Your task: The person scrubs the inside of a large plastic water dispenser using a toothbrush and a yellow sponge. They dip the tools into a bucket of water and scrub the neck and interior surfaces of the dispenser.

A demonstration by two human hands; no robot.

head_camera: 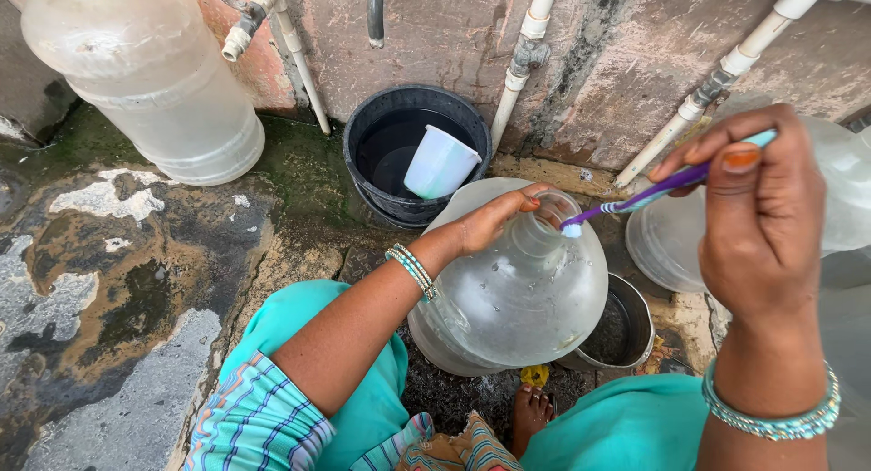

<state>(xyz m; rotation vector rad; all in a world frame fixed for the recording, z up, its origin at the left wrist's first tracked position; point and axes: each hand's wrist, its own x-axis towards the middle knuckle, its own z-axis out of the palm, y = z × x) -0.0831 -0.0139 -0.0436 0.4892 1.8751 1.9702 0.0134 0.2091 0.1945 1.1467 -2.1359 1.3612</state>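
Seen from my remote feed: a person crouches on wet, patchy ground, scrubbing the mouth of a large clear water jug (522, 294) with a toothbrush (649, 194). The risk, as I judge it, lies in the jug: it stands tilted on slick ground, steadied only at its neck, and a hard push from the brush could roll it toward the steel bowl (626, 326) just beside it, or slip the brush head from the rim.

Far left of both hands, a second clear jug (145, 81) stands against the wall. Beyond the left hand, a black bucket (399, 131) holds water and a pale plastic cup (440, 162). The left hand (494, 219) curls loosely over the jug's neck, fingers resting on the rim, not fully closed. The right hand (758, 221), well apart from the left and nearer my camera, is clamped on the purple-and-teal toothbrush handle, bristles touching the jug's mouth. Behind that hand sits another clear container (662, 244), partly hidden.
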